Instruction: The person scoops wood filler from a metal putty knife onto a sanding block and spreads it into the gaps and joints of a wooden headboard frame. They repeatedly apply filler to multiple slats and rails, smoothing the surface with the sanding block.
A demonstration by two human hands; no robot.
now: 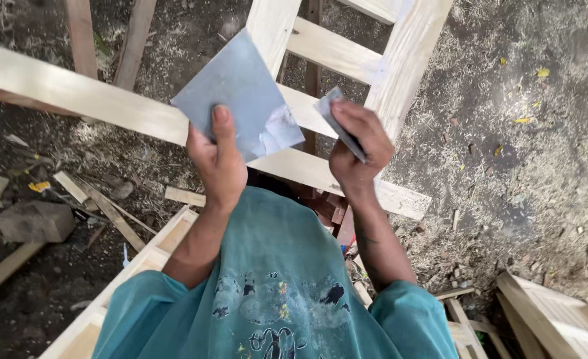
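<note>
A square grey metal sheet [237, 93] is gripped by the left hand [217, 163], thumb on top. A small grey scraper [338, 123] is clasped by the right hand [359, 149], above the pale wooden frame [347, 56].

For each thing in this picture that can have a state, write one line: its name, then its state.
Left hand: closed on the grey square sheet, thumb on its face.
Right hand: gripping a small grey blade, held edge-on.
Wooden frame: unpainted, lying below the hands.
Ground: strewn with sawdust and offcuts.
</note>
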